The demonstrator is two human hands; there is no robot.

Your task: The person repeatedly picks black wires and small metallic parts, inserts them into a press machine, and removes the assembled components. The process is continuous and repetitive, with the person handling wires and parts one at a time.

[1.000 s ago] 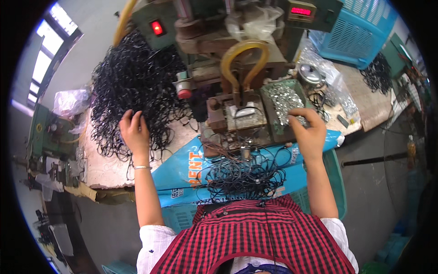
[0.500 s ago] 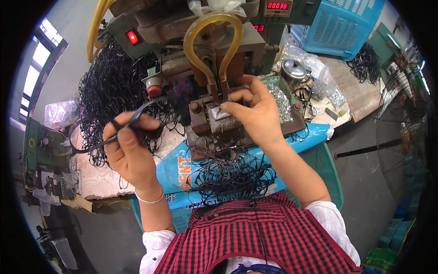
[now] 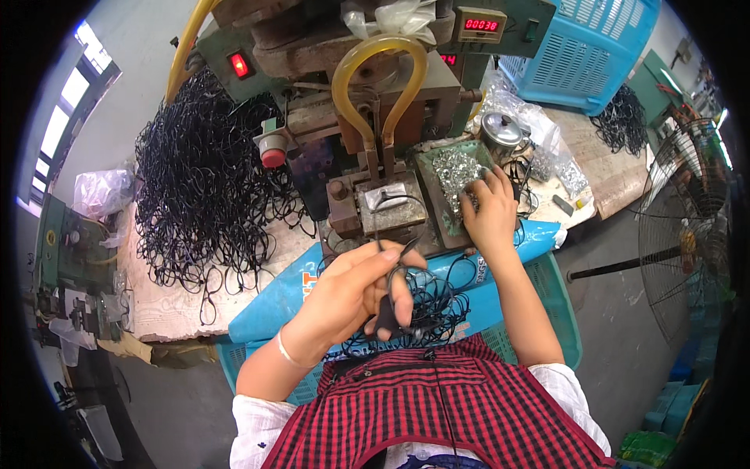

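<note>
My left grip (image 3: 355, 285) is closed around black cords (image 3: 387, 316) before the machine (image 3: 414, 90): light, floppy, probably slippery, best pinched near an end! My right grip (image 3: 492, 215), fingers curled, meets metal bits (image 3: 454, 168); whether it's holding any, I can't tell.

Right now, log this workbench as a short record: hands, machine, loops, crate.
Left hand: holds a black cord in front of the machine
Right hand: at the green tray, over small silvery pieces; contact unclear
Machine: red switch lit, yellow hose arched in front
Left of machine: big pile of black loops
Upper right: blue crate
</note>
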